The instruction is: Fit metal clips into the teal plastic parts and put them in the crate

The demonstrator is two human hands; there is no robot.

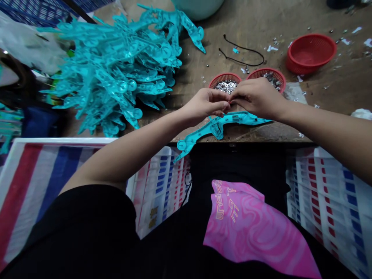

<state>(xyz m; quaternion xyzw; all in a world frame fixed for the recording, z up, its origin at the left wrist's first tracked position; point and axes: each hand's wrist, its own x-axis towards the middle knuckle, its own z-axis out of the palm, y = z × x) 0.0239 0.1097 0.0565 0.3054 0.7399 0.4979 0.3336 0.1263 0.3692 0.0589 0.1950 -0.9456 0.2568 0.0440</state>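
Observation:
My left hand (pixel 207 104) and my right hand (pixel 257 97) meet fingertip to fingertip over the table's front edge. Both are closed in a pinch, and whatever sits between the fingers is too small or hidden to name. Just below them lies a turquoise plastic bow-shaped part (pixel 200 133), its left end sticking out past the table edge. Behind the hands stand two small red baskets: the left basket (pixel 213 80) holds small silvery metal pieces, and the right basket (pixel 281 83), partly covered by my right hand, holds darker metal pieces.
A large heap of turquoise plastic parts (pixel 116 73) covers the table's left side. A third red basket (pixel 310 64) stands at the right, near a black cord (pixel 247 49) and scattered metal bits. White plastic crates (pixel 154 186) flank my lap below the table.

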